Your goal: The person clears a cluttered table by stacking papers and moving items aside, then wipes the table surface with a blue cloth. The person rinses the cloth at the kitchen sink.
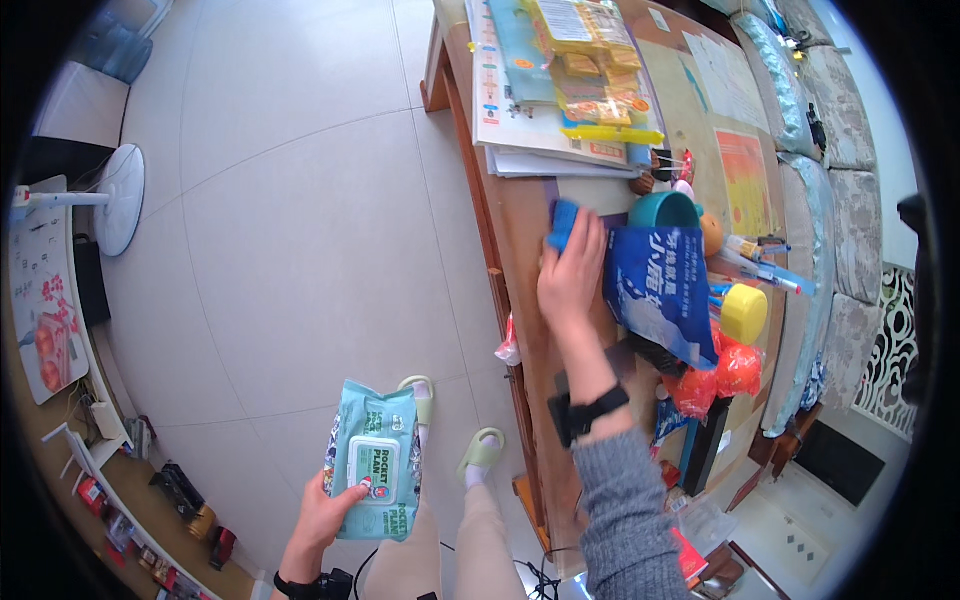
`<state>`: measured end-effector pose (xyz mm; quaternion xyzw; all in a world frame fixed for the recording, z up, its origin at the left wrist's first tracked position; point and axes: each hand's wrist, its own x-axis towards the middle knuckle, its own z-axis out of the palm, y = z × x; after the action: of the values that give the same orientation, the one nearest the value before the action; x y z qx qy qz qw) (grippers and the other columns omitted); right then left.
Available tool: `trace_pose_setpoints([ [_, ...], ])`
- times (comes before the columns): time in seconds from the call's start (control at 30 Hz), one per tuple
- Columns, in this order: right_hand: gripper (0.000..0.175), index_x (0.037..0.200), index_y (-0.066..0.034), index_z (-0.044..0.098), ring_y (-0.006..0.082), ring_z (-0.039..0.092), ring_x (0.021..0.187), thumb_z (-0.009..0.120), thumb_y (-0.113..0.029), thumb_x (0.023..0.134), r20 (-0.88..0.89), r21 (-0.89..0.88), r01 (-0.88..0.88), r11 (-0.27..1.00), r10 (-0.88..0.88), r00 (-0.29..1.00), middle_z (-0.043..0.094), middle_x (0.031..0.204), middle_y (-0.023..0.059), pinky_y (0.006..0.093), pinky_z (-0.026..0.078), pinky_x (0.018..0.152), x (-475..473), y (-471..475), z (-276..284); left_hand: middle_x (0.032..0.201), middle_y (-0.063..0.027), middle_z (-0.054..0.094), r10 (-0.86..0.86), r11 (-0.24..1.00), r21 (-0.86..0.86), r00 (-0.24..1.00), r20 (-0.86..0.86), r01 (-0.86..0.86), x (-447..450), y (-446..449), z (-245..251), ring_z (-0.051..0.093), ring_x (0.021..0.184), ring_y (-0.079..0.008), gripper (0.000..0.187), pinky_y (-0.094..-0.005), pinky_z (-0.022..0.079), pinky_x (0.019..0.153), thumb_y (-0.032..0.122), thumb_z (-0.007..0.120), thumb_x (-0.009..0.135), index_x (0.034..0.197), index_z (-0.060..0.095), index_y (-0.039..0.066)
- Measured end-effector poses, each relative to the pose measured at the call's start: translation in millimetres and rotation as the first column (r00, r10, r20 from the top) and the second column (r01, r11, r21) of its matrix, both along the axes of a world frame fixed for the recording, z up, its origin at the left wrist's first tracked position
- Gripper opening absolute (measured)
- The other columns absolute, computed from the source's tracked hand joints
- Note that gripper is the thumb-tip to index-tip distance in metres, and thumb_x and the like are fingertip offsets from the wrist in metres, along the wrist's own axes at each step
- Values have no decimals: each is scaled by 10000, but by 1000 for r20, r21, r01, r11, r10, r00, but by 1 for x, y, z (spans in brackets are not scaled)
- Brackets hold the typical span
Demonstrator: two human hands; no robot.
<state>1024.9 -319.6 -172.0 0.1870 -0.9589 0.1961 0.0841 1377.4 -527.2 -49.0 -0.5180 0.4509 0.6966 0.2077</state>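
My left hand holds a teal pack of wet wipes by its lower left side, the thumb on the white lid. The lid is closed. On the wooden table, my right hand has its fingers around a small blue item, perhaps a cloth or sponge, near the table's edge. Just right of that hand lies a blue printed bag, with a teal cup above it. Stacked papers and books lie beyond the hand, with yellow-wrapped snack packs on top.
Pens, a yellow-lidded container and red-wrapped items crowd the table's right side. A sofa runs behind it. At far left stand a white round base and a shelf with small items. Cables lie near the feet.
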Motion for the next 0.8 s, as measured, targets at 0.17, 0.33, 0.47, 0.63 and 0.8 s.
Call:
trace_pose_setpoints([
  [0.17,641,1386,49,304,474,305,1287,590,-205,872,11,81,220,972,-221,975,323,1392,291,550,211,1096,-38,-44,-9,1011,-114,661,90,995,31,996,-2,-90,4,-3,-8,638,874,-158,353,-310,530,790,17,679,808,1127,550,-62],
  [0.33,638,1418,-83,340,450,289,1324,611,-201,853,47,78,-136,988,133,990,297,1435,250,568,241,1087,-1,-21,8,1014,-114,660,69,997,42,997,25,-70,2,3,-14,637,877,-159,361,-310,528,791,32,695,805,1122,553,-66],
  [0.47,653,1419,-171,365,431,295,1330,635,-170,825,160,129,-305,944,284,945,295,1443,228,565,263,1083,46,5,30,1018,-111,659,9,999,47,999,39,-11,-7,9,-10,635,880,-157,365,-308,524,795,51,710,802,1114,560,-64],
  [0.63,628,1403,-214,395,425,310,1324,614,-118,822,121,103,-197,975,185,975,321,1411,234,554,272,1089,13,-48,21,1020,-106,659,-7,998,65,1000,-17,8,-20,14,-8,633,879,-153,372,-308,524,795,41,705,806,1130,551,-59],
  [0.8,542,1372,-211,438,416,312,1325,543,-93,853,64,118,-216,969,209,976,318,1412,232,542,278,1093,-3,-63,-9,1022,-109,658,-5,999,41,1000,2,5,-31,16,-7,635,874,-155,361,-308,525,795,24,690,812,1134,548,-56],
])
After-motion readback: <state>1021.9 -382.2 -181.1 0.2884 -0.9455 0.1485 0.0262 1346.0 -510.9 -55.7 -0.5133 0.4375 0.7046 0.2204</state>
